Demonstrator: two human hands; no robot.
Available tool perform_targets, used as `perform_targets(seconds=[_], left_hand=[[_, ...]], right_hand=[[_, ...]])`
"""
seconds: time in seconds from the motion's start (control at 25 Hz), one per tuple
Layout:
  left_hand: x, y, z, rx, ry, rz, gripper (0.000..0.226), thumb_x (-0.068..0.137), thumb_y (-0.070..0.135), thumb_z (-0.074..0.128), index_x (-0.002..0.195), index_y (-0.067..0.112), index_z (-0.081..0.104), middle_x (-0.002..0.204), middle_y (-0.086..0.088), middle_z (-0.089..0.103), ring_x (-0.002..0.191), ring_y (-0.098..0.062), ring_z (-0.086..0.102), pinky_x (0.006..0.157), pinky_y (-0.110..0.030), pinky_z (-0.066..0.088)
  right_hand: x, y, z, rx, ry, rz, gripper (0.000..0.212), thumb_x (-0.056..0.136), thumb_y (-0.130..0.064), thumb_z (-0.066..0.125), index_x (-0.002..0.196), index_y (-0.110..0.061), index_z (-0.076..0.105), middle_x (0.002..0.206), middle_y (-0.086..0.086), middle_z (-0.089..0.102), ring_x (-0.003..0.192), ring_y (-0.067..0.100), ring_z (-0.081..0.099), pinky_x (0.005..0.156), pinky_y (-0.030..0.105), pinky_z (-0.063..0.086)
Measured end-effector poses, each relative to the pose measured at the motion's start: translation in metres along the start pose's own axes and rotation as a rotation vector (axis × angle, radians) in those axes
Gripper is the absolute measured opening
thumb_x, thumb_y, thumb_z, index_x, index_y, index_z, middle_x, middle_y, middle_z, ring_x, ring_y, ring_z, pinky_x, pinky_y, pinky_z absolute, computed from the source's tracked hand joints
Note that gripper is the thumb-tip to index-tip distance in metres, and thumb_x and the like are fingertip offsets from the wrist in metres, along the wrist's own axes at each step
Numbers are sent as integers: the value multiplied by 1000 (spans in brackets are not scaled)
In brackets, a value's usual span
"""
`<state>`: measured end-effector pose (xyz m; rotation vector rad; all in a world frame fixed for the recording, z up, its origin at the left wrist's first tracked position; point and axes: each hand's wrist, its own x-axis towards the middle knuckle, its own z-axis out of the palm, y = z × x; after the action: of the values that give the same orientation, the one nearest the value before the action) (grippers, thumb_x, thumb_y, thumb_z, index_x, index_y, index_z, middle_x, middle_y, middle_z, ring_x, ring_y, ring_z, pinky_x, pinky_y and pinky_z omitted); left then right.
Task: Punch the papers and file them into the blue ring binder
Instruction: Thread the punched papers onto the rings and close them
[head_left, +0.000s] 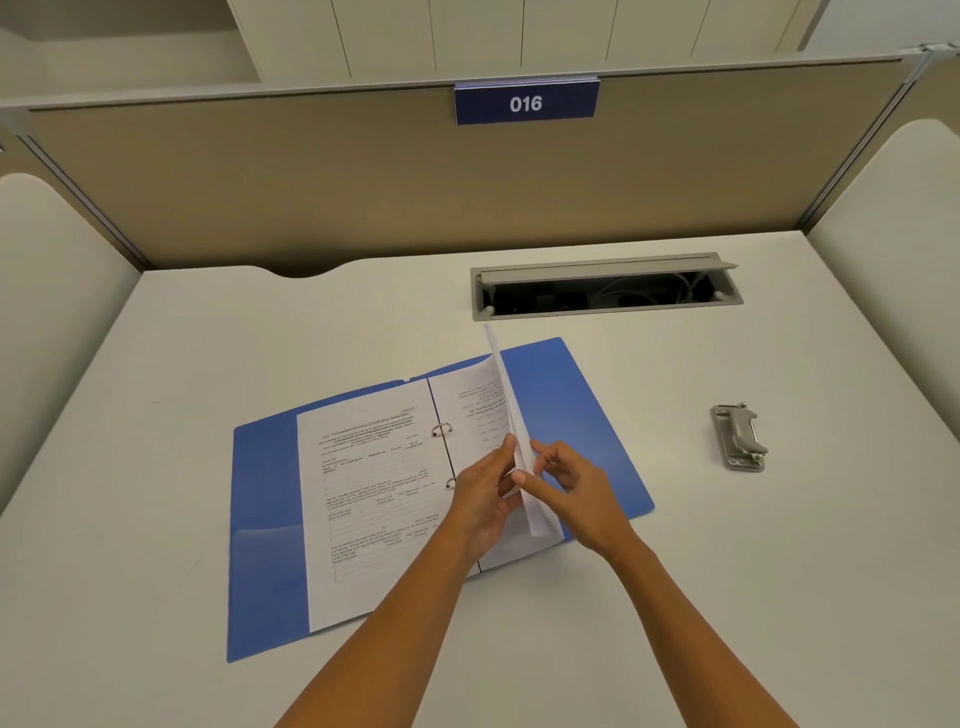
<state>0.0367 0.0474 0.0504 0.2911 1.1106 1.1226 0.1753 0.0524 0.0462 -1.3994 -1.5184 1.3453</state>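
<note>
Over the open blue ring binder (550, 395), my left hand (480, 499) and right hand (571, 488) pinch papers (511, 415) upright in their fingers; filing, I judge, needs holes aligned with the rings (441, 429).

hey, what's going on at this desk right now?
A person is filing printed white paper sheets into an open blue ring binder lying flat on the white desk. Both hands hold the raised sheets on edge near the metal rings: the left hand on one side, the right hand on the other. One printed page already lies flat on the binder's left half. A grey metal hole punch sits untouched off to the right.
</note>
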Motion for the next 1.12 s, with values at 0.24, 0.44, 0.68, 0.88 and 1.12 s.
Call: perform_targets(seconds=[0.24,0.44,0.68,0.88,1.12], left_hand=[[6,-1,-3,14,102,14,37,90,16,66,126,9,62,115,-11,71,102,-27,70,75,-33,59],[7,17,-23,68,222,44,19,88,13,69,106,7,69,103,-9,73,90,-24,70,72,-35,58],[-4,52,-88,48,338,86,14,84,8,70,98,5,69,95,-12,72,87,-27,65,82,-42,55],[-20,64,-154,142,569,91,25,86,10,67,110,5,64,99,-13,71,81,-29,67,73,-42,57],[-36,59,-193,360,769,47,15,86,19,68,82,6,63,94,-20,70,90,-40,68,83,-52,55]], right_hand=[[2,0,-8,87,52,80,33,77,-37,74,96,-21,53,108,-18,62,95,5,64,66,8,52],[6,10,-26,81,164,188,31,85,-31,70,110,-19,56,107,-10,66,93,10,65,68,19,51],[9,26,-48,-35,357,259,21,89,-18,65,110,-12,64,101,5,70,88,19,64,66,21,47],[14,34,-57,-182,393,330,25,90,-17,62,112,-10,67,107,9,71,90,21,62,84,35,50],[16,34,-51,-258,403,385,24,92,-16,59,113,-9,67,113,10,69,89,21,58,88,35,47]])
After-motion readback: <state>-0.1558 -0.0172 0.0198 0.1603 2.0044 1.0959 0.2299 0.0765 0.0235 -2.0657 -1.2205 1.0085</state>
